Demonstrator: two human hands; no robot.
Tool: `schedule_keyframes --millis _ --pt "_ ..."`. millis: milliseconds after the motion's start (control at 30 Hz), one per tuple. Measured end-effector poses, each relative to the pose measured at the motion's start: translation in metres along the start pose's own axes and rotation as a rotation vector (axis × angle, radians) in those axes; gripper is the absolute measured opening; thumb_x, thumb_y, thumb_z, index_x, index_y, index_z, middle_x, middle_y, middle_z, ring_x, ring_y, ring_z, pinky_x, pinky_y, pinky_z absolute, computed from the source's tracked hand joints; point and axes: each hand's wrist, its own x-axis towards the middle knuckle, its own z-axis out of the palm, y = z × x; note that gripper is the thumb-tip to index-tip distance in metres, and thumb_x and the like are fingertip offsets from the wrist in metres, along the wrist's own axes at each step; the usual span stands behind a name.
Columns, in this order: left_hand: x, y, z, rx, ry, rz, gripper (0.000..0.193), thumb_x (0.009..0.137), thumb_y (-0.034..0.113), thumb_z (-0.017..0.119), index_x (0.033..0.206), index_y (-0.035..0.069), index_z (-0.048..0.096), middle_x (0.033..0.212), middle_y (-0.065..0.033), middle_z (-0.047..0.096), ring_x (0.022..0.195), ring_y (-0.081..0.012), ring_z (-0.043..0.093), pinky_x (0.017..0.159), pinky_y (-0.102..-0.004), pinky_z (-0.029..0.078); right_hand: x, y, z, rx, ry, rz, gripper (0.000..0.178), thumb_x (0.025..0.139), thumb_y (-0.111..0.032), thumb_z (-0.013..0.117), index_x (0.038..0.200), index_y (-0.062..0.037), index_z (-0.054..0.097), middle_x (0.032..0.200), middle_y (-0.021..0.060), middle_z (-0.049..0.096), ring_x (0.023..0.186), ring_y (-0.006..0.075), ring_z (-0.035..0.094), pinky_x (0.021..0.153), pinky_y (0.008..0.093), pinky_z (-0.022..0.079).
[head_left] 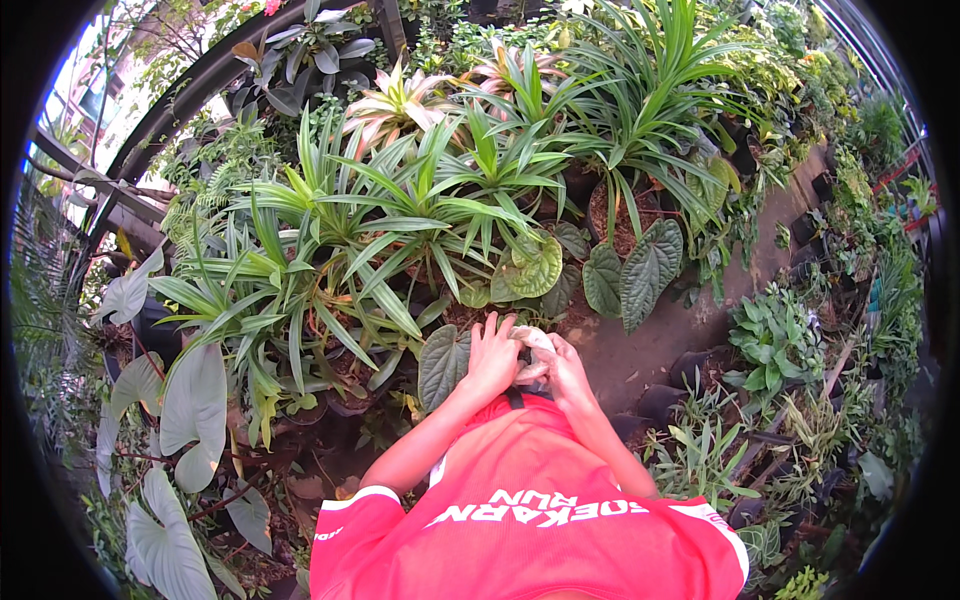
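Note:
My left hand (490, 358) reaches over the plants, back of the hand up, with its fingers stretched forward. Just left of it hangs a dark green, deeply veined leaf (443, 366). Close on its right, my right hand (567, 374) is closed on a crumpled, whitish cloth (534, 343), which bunches in the gap between both hands. Whether a leaf lies under the left fingers or within the folds of the cloth, I cannot tell. Ahead of the hands are a rounder light green leaf (532, 268) and a large quilted leaf (651, 272).
Strappy green plants (400, 220) crowd the area ahead and left. Large pale arrow-shaped leaves (194, 415) stand at the lower left. A narrow path (640, 350) runs away to the right, bordered by black pots (660, 403) and low plants. A dark curved frame (165, 125) rises at the far left.

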Motion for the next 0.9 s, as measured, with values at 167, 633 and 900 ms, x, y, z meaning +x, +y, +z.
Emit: schedule_keyframes --millis 167,633,900 --pt "0.0 0.002 0.004 -0.006 0.03 -0.006 0.023 0.068 0.017 0.067 0.089 0.009 0.073 0.133 -0.0134 0.05 0.13 -0.0378 0.036 0.101 -0.0552 0.031 -0.002 -0.003 0.002 0.011 -0.011 0.004 0.01 0.09 -0.004 0.051 0.099 -0.0056 0.055 0.075 -0.0012 0.057 0.055 0.0056 0.056 0.046 0.0191 0.042" --pt "0.002 -0.003 0.003 -0.068 0.081 0.034 0.025 0.076 0.02 0.062 0.093 0.003 0.071 0.131 -0.0149 0.052 0.129 -0.0388 0.037 0.101 -0.0564 0.03 0.01 0.0 -0.001 0.012 -0.01 0.007 0.008 0.09 -0.003 0.05 0.097 -0.0049 0.054 0.073 -0.001 0.055 0.049 0.0051 0.048 0.041 0.02 0.035" --pt "0.004 -0.006 0.003 -0.101 0.119 0.063 0.025 0.075 0.02 0.062 0.088 0.0 0.07 0.129 -0.0151 0.053 0.127 -0.0371 0.04 0.099 -0.0521 0.032 0.012 0.0 -0.001 0.022 -0.014 0.009 0.009 0.089 -0.003 0.05 0.096 -0.0069 0.054 0.074 -0.002 0.056 0.051 0.0056 0.051 0.043 0.0194 0.037"
